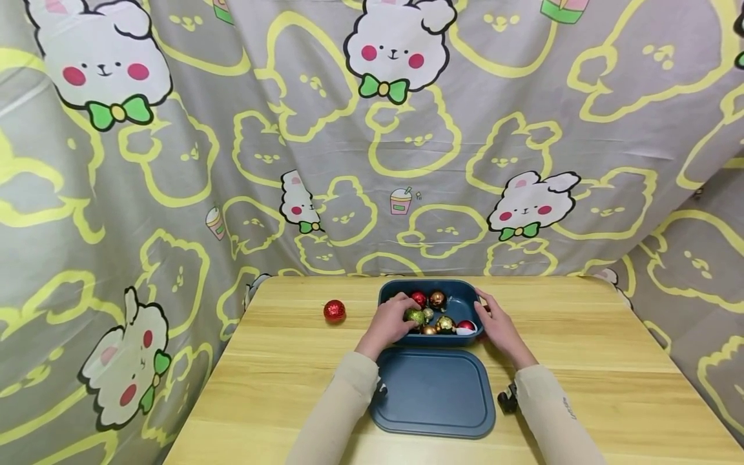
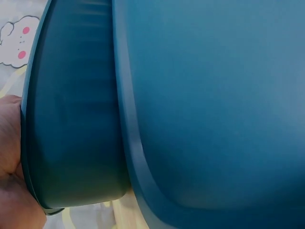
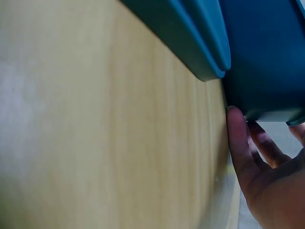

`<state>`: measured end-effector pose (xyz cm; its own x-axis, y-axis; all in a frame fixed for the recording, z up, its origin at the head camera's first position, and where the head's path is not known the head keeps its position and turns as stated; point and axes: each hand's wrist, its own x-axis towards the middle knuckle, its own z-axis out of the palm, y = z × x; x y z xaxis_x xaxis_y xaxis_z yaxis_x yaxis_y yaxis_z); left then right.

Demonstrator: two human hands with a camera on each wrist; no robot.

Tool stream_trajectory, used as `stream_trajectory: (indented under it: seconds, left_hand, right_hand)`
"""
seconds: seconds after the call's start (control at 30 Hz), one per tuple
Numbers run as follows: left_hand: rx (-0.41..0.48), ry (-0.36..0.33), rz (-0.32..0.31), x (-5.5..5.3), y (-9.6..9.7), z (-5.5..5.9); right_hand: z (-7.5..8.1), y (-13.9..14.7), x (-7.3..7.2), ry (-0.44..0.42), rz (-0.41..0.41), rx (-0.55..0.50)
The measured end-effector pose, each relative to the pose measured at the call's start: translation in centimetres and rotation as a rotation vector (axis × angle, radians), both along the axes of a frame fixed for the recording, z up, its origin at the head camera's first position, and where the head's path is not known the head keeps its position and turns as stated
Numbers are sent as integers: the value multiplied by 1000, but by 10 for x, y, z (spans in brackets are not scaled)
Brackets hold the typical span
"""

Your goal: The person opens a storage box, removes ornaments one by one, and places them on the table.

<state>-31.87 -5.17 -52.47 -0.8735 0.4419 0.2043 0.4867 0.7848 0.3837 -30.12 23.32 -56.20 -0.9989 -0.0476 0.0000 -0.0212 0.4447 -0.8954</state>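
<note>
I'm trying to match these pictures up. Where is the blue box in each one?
Head: the blue box sits below and slightly right of the middle.
Left wrist: the blue box is a tall shape on the left.
Right wrist: the blue box is in the upper right, above the right hand.
Shared landmark: the flat blue lid beside it.

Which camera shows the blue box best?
The head view: it looks into the open box, showing balls inside, though the left hand hides part. The left wrist view shows one outer side; the right wrist view, just part of its outside, by the right hand.
</note>
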Motion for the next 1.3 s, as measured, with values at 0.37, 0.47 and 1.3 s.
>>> stream_trajectory:
  seconds: [0.37,0.47,1.3]
  left_hand:
    - [45,26,1,1,-2,-3]
    - [56,28,0,1,-2,-3]
    - [254,9,-28,1,-10,-6]
  right_hand:
    - [0,-1,0,9,-1,0]
    - [-1,-1,0,3,-3,-1]
    - [0,0,0,2,-3,17]
